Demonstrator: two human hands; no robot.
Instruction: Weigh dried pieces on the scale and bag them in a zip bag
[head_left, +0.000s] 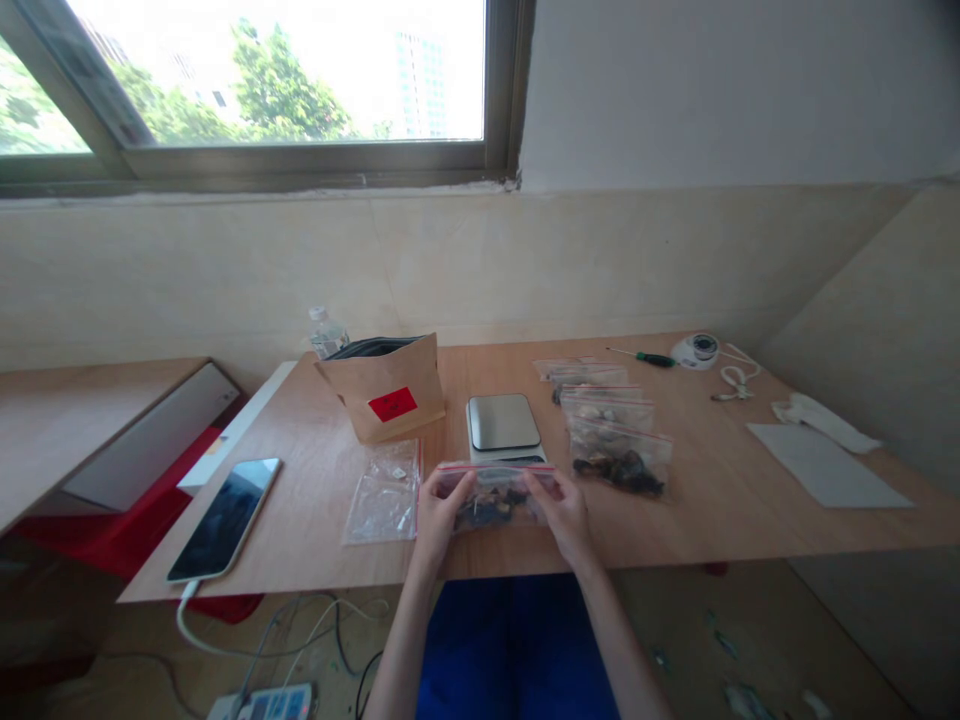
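Between my two hands is a clear zip bag (491, 508) with a red seal strip along its top and dark, dried pieces inside. My left hand (441, 508) pinches its upper left corner, thumb over the strip. At the upper right corner, my right hand (562, 508) pinches it the same way. Just behind the bag stands a small kitchen scale (504, 422) with a silver plate, its front partly covered by the bag. Flat empty zip bags (382, 500) lie beside my left hand. To the right, several filled zip bags (621, 462) stand in a row.
A brown paper pouch (394, 400) with a red label stands open at the back left, a plastic bottle (327, 335) behind it. A phone (225, 520) charges at the left edge. Rightward are a screwdriver (654, 359), a white dome camera (696, 350), a paper sheet (829, 468) and a white cloth (825, 422).
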